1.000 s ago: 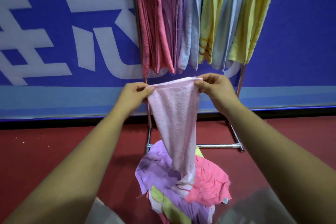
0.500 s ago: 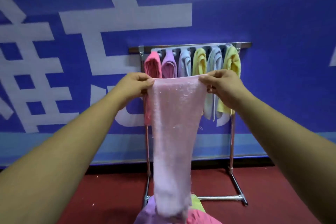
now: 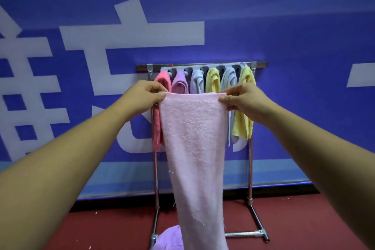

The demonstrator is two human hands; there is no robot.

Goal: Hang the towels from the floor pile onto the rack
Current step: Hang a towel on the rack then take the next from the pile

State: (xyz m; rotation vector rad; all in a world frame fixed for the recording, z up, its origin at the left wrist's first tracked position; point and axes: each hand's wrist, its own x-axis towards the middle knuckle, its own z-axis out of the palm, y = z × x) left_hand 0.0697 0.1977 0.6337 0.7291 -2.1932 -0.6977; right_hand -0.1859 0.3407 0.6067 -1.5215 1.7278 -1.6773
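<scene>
The left hand (image 3: 145,95) and right hand (image 3: 241,98) each pinch a top corner of the pale pink towel (image 3: 192,138), fingers clamped on its edge. Its long axis hangs toward 6 o'clock. The rack (image 3: 203,65) stands beyond at 12 o'clock, about equally near both hands.

A blue wall (image 3: 284,26) fills the far side, with large white characters (image 3: 132,34) across its left and middle. A light-blue band (image 3: 125,176) runs along its foot above a dark skirting (image 3: 121,203). The near floor (image 3: 111,229) is dark red.
</scene>
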